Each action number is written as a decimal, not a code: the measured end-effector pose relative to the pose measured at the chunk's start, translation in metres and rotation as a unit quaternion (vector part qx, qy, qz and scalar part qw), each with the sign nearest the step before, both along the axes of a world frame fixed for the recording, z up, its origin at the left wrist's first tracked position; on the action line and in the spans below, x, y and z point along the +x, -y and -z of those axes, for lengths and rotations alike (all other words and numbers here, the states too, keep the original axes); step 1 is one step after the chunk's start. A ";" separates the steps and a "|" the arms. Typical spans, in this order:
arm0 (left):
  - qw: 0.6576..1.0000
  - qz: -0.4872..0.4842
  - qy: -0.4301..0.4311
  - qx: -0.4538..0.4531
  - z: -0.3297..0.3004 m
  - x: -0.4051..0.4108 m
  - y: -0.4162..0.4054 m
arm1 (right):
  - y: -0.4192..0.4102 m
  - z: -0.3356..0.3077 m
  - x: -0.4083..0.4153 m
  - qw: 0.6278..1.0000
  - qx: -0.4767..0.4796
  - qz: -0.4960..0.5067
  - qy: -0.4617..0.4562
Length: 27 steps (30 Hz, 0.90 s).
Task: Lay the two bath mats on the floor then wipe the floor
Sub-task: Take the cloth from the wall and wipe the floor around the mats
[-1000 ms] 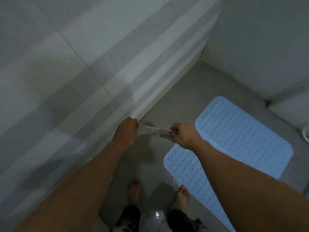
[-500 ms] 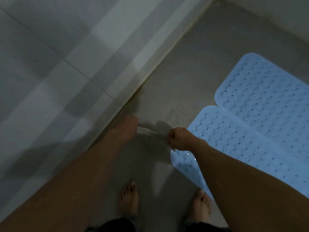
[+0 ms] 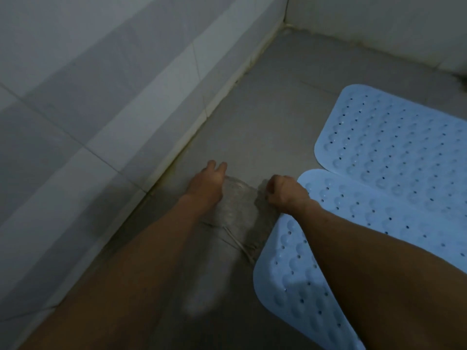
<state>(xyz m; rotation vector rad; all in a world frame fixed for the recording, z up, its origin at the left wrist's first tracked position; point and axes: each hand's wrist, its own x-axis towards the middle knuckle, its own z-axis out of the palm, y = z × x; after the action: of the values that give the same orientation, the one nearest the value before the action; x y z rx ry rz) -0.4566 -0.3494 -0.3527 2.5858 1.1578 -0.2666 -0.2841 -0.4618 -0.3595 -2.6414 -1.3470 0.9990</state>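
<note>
Two light blue bath mats lie flat on the grey floor (image 3: 265, 102): the far mat (image 3: 394, 137) at the right, the near mat (image 3: 298, 274) in front of it, their rounded ends touching. A grey, frayed cloth (image 3: 237, 213) is spread on the floor just left of the near mat. My left hand (image 3: 207, 183) holds the cloth's far left corner, two fingers sticking out. My right hand (image 3: 285, 190) is closed on its far right corner, beside the near mat's edge.
A tiled wall (image 3: 101, 109) runs along the left, meeting the floor in a stained grout line. A second wall (image 3: 379, 24) closes the far side, with a corner at the top. Bare floor lies between the left wall and the mats.
The cloth, stretched in the air between my hands, has come down and now lies spread on the floor. My view has dropped closer to the floor; my feet are out of view.
</note>
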 end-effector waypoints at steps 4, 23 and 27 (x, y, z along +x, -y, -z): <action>0.997 0.031 0.027 0.059 0.019 -0.015 0.008 | 0.016 0.017 -0.021 0.979 0.188 0.036 0.075; 0.989 0.123 0.053 0.058 0.086 -0.026 -0.003 | 0.027 0.079 -0.099 0.973 0.188 0.098 0.086; 0.986 0.123 0.074 0.081 0.092 0.001 -0.019 | 0.014 0.081 -0.073 0.970 0.198 0.100 0.096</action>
<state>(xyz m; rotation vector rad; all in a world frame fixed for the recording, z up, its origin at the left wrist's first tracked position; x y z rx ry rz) -0.4552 -0.3306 -0.4446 2.8382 0.8407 -0.0306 -0.3570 -0.4755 -0.4406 -2.5404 -1.1333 0.4079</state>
